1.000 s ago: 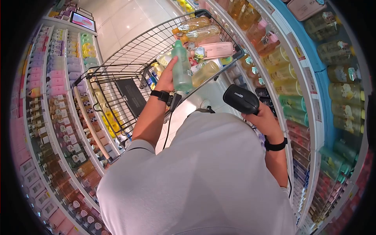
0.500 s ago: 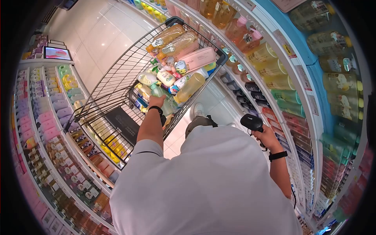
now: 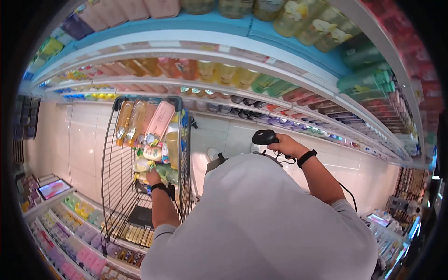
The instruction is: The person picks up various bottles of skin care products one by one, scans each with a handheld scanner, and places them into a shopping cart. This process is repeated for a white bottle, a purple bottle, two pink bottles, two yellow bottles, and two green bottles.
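Observation:
My left hand (image 3: 152,177) reaches down into a black wire shopping cart (image 3: 105,158), among bottles and packs. Its fingers are mostly hidden against the goods, beside a clear greenish bottle (image 3: 171,175) and a pale rounded pack (image 3: 142,164). Farther up the cart lie amber bottles (image 3: 124,122), a pink flat box (image 3: 161,118) and a yellowish bottle (image 3: 172,148). A black handheld device (image 3: 264,137) with a rounded head is gripped in my right hand (image 3: 288,146), held out over the floor, apart from the shelf. A thin black cord hangs near that hand.
A long shelf (image 3: 233,44) of bottles runs across the front, with a blue upper board. At the lower left stands a display (image 3: 74,233) of pastel packs with a small screen (image 3: 54,188). Pale tiled floor (image 3: 84,135) shows beyond the cart.
My view has turned to the right, so the shelf now spans the front and the cart appears upright at left. My left hand remains in the cart; my right still holds the device.

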A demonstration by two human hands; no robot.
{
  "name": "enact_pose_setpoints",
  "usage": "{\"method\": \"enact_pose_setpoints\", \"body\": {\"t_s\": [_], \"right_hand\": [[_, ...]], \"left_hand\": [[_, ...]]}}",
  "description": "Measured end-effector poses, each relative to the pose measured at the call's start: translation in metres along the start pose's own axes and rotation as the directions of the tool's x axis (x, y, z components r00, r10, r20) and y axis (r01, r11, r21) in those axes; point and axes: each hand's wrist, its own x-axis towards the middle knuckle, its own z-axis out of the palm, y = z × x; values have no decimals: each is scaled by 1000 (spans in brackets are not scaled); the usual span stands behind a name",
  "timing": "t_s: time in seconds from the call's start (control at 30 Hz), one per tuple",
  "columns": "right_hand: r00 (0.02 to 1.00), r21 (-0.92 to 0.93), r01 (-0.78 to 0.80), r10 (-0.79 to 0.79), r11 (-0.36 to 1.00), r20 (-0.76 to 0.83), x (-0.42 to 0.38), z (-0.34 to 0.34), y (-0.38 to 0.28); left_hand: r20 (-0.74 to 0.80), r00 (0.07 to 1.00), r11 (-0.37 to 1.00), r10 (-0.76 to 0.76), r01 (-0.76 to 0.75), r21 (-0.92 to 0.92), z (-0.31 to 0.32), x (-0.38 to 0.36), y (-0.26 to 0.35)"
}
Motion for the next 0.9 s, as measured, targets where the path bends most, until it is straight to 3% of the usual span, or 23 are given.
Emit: {"method": "enact_pose_setpoints", "body": {"t_s": [0.03, 0.07, 0.1, 0.13, 0.17, 0.23, 0.3, 0.37, 0.4, 0.5, 0.6, 0.7, 0.77, 0.87, 0.9], "right_hand": [[1000, 21, 23, -23, 1000, -4, 0, -4, 7], [999, 36, 49, -49, 998, 1, 3, -8, 17], [999, 46, 52, -51, 998, -3, 11, -11, 31], [999, 48, 54, -54, 997, -5, 10, -16, 35], [994, 68, 106, -106, 992, -16, 10, -21, 41], [985, 95, 174, -172, 980, -28, 6, -31, 50], [981, 119, 188, -181, 975, -65, -8, -46, 50], [971, 127, 228, -216, 965, -101, -16, -62, 62], [963, 125, 254, -238, 959, -127, -21, -69, 69], [943, 109, 289, -263, 951, -203, -39, -91, 89], [942, 173, 304, -267, 937, -205, -58, -112, 110], [879, 163, 426, -363, 890, -310, -67, -124, 139], [883, 214, 412, -330, 886, -333, -93, -134, 144], [878, 306, 441, -333, 844, -345, -103, -141, 174], [877, 315, 438, -324, 842, -354, -105, -143, 183]], "left_hand": [[-64, 976, 885, -209, 161, -437, -49, -26, 82], [-145, 953, 805, -264, 135, -578, -64, -21, 115], [-257, 957, 823, -133, -38, -567, -79, -11, 140], [-309, 949, 752, -57, -163, -639, -102, -29, 199], [-248, 969, 613, 9, -201, -764, -122, -53, 259], [-339, 918, 673, 207, -385, -631, -142, -103, 361], [-361, 842, 528, 400, -534, -661, -127, -132, 431], [-294, 757, 264, 584, -519, -813, -102, -184, 502], [-244, 694, 299, 677, -563, -771, -97, -226, 539], [-90, 389, 166, 917, -576, -800, -65, -324, 623], [-37, 151, 81, 988, -708, -702, -37, -401, 688], [-48, 69, 22, 996, -762, -647, -5, -445, 733], [57, 169, 166, 984, -752, -638, 1, -468, 752], [17, 149, 117, 989, -695, -710, 10, -484, 767], [-7, 184, 123, 983, -685, -718, 20, -483, 771]]}}
